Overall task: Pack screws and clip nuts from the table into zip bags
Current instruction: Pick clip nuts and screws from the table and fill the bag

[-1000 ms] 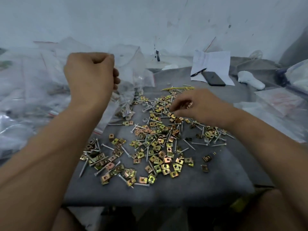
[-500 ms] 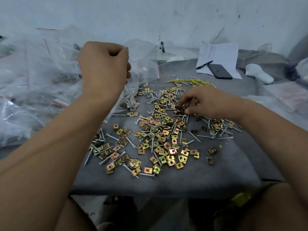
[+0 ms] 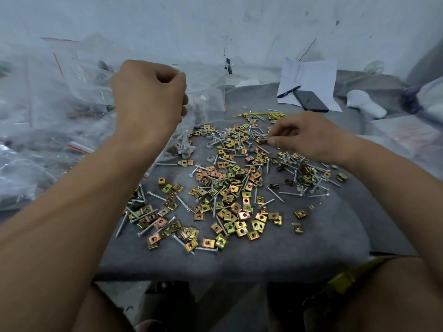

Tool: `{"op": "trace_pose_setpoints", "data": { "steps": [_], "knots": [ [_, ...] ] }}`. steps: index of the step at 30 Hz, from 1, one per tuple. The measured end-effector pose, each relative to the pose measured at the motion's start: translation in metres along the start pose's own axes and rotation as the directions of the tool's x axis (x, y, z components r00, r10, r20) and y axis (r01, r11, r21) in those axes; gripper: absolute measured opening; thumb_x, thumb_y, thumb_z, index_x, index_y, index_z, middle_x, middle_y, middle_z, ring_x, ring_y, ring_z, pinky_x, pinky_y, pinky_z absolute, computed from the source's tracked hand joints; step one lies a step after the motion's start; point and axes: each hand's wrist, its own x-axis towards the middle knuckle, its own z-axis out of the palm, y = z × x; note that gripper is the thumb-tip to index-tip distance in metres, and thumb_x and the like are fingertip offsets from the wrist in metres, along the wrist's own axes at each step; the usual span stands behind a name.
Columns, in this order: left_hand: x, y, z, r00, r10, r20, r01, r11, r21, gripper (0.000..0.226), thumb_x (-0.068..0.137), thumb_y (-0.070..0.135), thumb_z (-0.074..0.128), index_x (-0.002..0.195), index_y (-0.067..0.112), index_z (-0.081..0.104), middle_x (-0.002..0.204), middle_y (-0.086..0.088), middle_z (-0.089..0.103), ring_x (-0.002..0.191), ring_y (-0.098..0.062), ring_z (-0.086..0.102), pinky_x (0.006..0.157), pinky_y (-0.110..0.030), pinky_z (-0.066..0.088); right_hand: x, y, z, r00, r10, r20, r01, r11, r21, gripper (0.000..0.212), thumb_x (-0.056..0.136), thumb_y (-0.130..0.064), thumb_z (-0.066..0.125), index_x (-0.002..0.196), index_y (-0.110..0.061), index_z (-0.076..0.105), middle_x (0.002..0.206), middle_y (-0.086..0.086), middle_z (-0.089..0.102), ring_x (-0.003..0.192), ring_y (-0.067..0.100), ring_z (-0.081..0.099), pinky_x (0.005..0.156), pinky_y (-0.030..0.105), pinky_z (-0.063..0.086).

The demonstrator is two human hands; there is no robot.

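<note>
While the clip nuts (image 3: 230,213) and screws (image 3: 275,193) are lying scattered together over the grey table (image 3: 311,255), the right hand (image 3: 309,137) is reaching into the far edge of the heap, thumb and forefinger pinching a small piece — which kind is too small to tell. The left hand (image 3: 149,99) is hovering above the pile's left side, fingers curled round the top of a clear zip bag (image 3: 203,92) that is hanging down with some hardware already inside. To do this well, the mouth of the bag probably wants holding wide and close to the picking hand, so each piece drops in cleanly rather than catching the lip. Filled bags (image 3: 36,140) are heaping up on the left; paper (image 3: 311,77), a pen (image 3: 288,91) and a phone (image 3: 311,101) are sitting beyond.
</note>
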Motion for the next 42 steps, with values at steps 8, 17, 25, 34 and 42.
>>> {"op": "trace_pose_setpoints", "data": {
  "steps": [8, 17, 25, 34, 42],
  "knots": [
    [-0.003, 0.002, 0.007, 0.999, 0.014, 0.042, -0.016, 0.999, 0.044, 0.029, 0.099, 0.016, 0.063, 0.084, -0.003, 0.078, 0.068, -0.014, 0.073, 0.055, -0.015, 0.071, 0.061, -0.045, 0.064, 0.008, -0.027, 0.022, 0.992, -0.087, 0.095, 0.101, 0.982, -0.157, 0.006, 0.086, -0.030, 0.083, 0.091, -0.032, 0.080, 0.085, -0.017, 0.074, 0.084, 0.001, 0.068, 0.084, 0.033, 0.058],
    [-0.003, 0.000, 0.007, 0.998, 0.000, 0.070, -0.005, 0.998, 0.068, 0.027, 0.099, 0.010, 0.060, 0.088, -0.009, 0.075, 0.069, -0.018, 0.073, 0.061, -0.024, 0.074, 0.062, -0.051, 0.061, 0.015, -0.041, 0.024, 0.984, -0.073, 0.160, 0.110, 0.965, -0.240, 0.014, 0.083, -0.025, 0.085, 0.091, -0.034, 0.078, 0.086, -0.017, 0.074, 0.086, 0.001, 0.068, 0.084, 0.033, 0.058],
    [-0.001, -0.004, 0.007, 0.998, -0.001, 0.059, -0.002, 0.999, 0.047, 0.026, 0.097, 0.012, 0.062, 0.085, -0.008, 0.075, 0.066, -0.015, 0.072, 0.052, -0.014, 0.071, 0.058, -0.051, 0.061, 0.011, -0.031, 0.024, 0.968, -0.047, 0.246, 0.092, 0.980, -0.177, 0.022, 0.083, -0.022, 0.086, 0.088, -0.038, 0.071, 0.084, -0.021, 0.070, 0.077, -0.003, 0.066, 0.070, 0.021, 0.052],
    [-0.001, -0.004, 0.004, 0.997, 0.006, 0.075, -0.009, 0.999, 0.043, 0.026, 0.100, 0.012, 0.063, 0.086, -0.005, 0.077, 0.067, -0.012, 0.073, 0.053, -0.013, 0.071, 0.061, -0.048, 0.063, 0.004, -0.021, 0.017, 0.984, 0.063, 0.166, -0.142, 0.840, 0.524, 0.020, 0.098, -0.004, 0.065, 0.118, -0.002, 0.065, 0.100, 0.021, 0.072, 0.085, 0.019, 0.072, 0.079, 0.031, 0.062],
    [-0.002, -0.005, 0.007, 0.993, 0.003, 0.116, -0.005, 1.000, 0.020, 0.025, 0.101, 0.011, 0.063, 0.084, 0.001, 0.079, 0.068, -0.012, 0.074, 0.054, -0.016, 0.070, 0.057, -0.047, 0.062, -0.002, -0.025, 0.010, 0.992, -0.013, 0.128, -0.108, 0.448, 0.887, 0.024, 0.091, -0.008, 0.067, 0.113, -0.002, 0.072, 0.105, 0.017, 0.070, 0.086, 0.021, 0.069, 0.082, 0.033, 0.061]
  ]
}}
